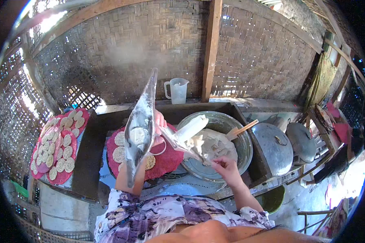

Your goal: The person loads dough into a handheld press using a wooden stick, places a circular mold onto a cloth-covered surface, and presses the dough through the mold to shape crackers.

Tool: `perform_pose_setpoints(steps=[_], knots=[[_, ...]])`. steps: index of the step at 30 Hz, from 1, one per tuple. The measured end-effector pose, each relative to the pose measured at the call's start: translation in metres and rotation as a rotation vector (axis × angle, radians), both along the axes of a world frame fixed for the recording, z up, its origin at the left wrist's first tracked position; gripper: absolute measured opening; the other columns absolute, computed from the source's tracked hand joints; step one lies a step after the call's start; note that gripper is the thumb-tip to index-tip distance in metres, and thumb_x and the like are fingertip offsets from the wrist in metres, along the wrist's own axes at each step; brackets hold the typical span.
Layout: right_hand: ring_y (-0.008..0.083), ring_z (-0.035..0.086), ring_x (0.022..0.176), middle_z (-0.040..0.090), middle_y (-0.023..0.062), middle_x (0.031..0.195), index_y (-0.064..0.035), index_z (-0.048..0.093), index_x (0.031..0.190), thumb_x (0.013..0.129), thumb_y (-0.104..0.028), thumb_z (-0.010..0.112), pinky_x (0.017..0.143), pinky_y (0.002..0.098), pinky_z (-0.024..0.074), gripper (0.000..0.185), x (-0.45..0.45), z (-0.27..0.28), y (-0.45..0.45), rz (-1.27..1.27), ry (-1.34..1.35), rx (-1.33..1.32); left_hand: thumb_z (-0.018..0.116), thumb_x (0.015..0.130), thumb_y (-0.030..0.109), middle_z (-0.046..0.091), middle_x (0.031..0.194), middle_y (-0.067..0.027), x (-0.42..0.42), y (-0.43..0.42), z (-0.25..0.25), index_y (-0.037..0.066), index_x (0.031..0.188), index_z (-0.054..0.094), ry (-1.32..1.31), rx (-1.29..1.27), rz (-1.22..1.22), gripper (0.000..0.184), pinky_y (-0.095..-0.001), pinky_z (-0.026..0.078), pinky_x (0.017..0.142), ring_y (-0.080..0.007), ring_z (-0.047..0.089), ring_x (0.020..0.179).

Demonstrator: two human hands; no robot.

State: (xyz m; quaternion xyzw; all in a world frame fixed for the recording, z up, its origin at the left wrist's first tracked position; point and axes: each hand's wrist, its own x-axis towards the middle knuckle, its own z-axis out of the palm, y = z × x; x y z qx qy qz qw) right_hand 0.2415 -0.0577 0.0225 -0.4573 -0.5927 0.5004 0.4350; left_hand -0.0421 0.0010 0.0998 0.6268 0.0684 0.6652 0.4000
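My left hand [160,121] is closed behind a shiny, pointed, boat-shaped thing [140,125] that stands upright and hides part of the hand and forearm. A pale round patch shows on its surface. A thin ring shape [160,148] hangs beside that hand. From the hand a shiny, film-like strip [176,141] slants down to the right. My right hand [226,168] has its fingers pinched together at the strip's lower end, over a wide metal basin [247,160]; what they hold is unclear. In the basin lie a pale dough-like mass [217,143] and a white block-like piece [193,127].
Seeded round discs [119,154] lie on a pink cloth [166,162]; several more lie on pink cloths [56,150] at the left. A wooden stick [246,126] leans on the basin rim. Lidded pots [273,150] stand at the right, a plastic jug [177,91] behind.
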Motion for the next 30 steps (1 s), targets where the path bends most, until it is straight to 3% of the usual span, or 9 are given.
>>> perform_pose_setpoints(steps=[9, 12, 17, 21, 23, 25, 26, 28, 30], knots=[[0.0047, 0.049, 0.064, 0.058, -0.0007, 0.072, 0.0011, 0.061, 0.090, 0.079, -0.013, 0.065, 0.057, 0.0195, 0.0386, 0.018, -0.011, -0.017, 0.001, 0.024, 0.042, -0.026, 0.073, 0.055, -0.004, 0.044, 0.085, -0.0018, -0.004, -0.003, -0.033, 0.008, 0.089, 0.048, 0.191, -0.038, 0.301, 0.044, -0.0263, 0.042, 0.072, -0.0139, 0.046, 0.080], [0.0053, 0.050, 0.063, 0.060, 0.0014, 0.071, 0.0013, 0.063, 0.090, 0.077, -0.016, 0.068, 0.056, 0.0207, 0.0404, 0.023, -0.008, -0.020, 0.003, -0.013, -0.047, -0.023, 0.064, 0.074, 0.033, 0.056, 0.078, -0.0109, -0.007, 0.014, -0.051, 0.003, 0.089, 0.053, -0.171, -0.471, -0.356, 0.035, -0.0362, 0.050, 0.058, -0.0207, 0.056, 0.067], [0.0056, 0.051, 0.062, 0.061, 0.0023, 0.070, 0.0004, 0.064, 0.089, 0.077, -0.018, 0.067, 0.056, 0.0211, 0.0412, 0.022, -0.010, -0.008, 0.006, -0.042, -0.058, 0.052, 0.061, 0.072, 0.012, 0.057, 0.081, -0.0082, 0.013, -0.013, -0.003, 0.002, 0.078, 0.056, 0.622, 0.391, 0.621, 0.013, -0.0288, 0.046, 0.063, -0.0141, 0.055, 0.073], [0.0086, 0.055, 0.062, 0.062, 0.0047, 0.069, -0.0017, 0.064, 0.089, 0.076, -0.023, 0.068, 0.056, 0.0231, 0.0435, 0.025, 0.006, 0.014, 0.021, -0.116, -0.209, 0.190, 0.061, 0.073, 0.014, 0.058, 0.086, -0.0077, -0.008, 0.007, -0.030, 0.002, 0.090, 0.055, 0.109, -0.429, 0.163, 0.022, -0.0316, 0.048, 0.065, -0.0174, 0.056, 0.075], [0.0160, 0.060, 0.060, 0.063, 0.0078, 0.069, -0.0032, 0.063, 0.086, 0.073, -0.017, 0.068, 0.056, 0.0274, 0.0461, 0.020, 0.017, 0.021, 0.025, -0.364, -0.584, 0.410, 0.062, 0.073, 0.015, 0.056, 0.088, -0.0069, -0.031, 0.013, -0.036, 0.002, 0.096, 0.053, -0.075, -0.440, 0.194, 0.028, -0.0292, 0.047, 0.066, -0.0169, 0.056, 0.077], [0.0220, 0.062, 0.076, 0.064, 0.0126, 0.083, -0.0071, 0.065, 0.091, 0.072, -0.026, 0.068, 0.069, 0.0320, 0.0473, 0.026, 0.029, 0.020, 0.034, -0.325, -0.918, 0.141, 0.067, 0.070, 0.012, 0.054, 0.087, -0.0049, -0.047, -0.009, -0.012, 0.004, 0.096, 0.052, 0.116, -0.147, 0.438, 0.032, -0.0273, 0.046, 0.069, -0.0146, 0.053, 0.079], [0.0224, 0.060, 0.083, 0.063, 0.0130, 0.089, -0.0069, 0.064, 0.095, 0.073, -0.031, 0.066, 0.074, 0.0331, 0.0457, 0.032, 0.025, 0.011, 0.038, -0.265, -0.883, 0.326, 0.070, 0.067, 0.008, 0.053, 0.085, -0.0033, -0.052, -0.026, 0.007, 0.005, 0.094, 0.052, 0.244, 0.055, 0.611, 0.033, -0.0267, 0.044, 0.071, -0.0126, 0.051, 0.079], [0.0232, 0.056, 0.097, 0.061, 0.0138, 0.101, -0.0064, 0.062, 0.103, 0.076, -0.042, 0.063, 0.084, 0.0352, 0.0426, 0.044, 0.013, 0.000, 0.046, -0.144, -0.796, 0.689, 0.074, 0.058, 0.014, 0.045, 0.080, -0.0005, -0.058, -0.004, 0.003, 0.012, 0.078, 0.051, -0.197, 0.108, 0.181, 0.030, -0.0276, 0.035, 0.071, -0.0123, 0.042, 0.072], [0.0245, 0.052, 0.103, 0.055, 0.0135, 0.114, -0.0009, 0.050, 0.118, 0.080, -0.060, 0.046, 0.085, 0.0356, 0.0399, 0.070, -0.027, 0.011, 0.035, 0.221, -0.050, 0.157, 0.074, 0.057, 0.017, 0.042, 0.080, 0.0005, -0.057, -0.006, 0.002, 0.015, 0.072, 0.051, -0.330, 0.072, -0.003, 0.027, -0.0279, 0.033, 0.075, -0.0127, 0.041, 0.074]])
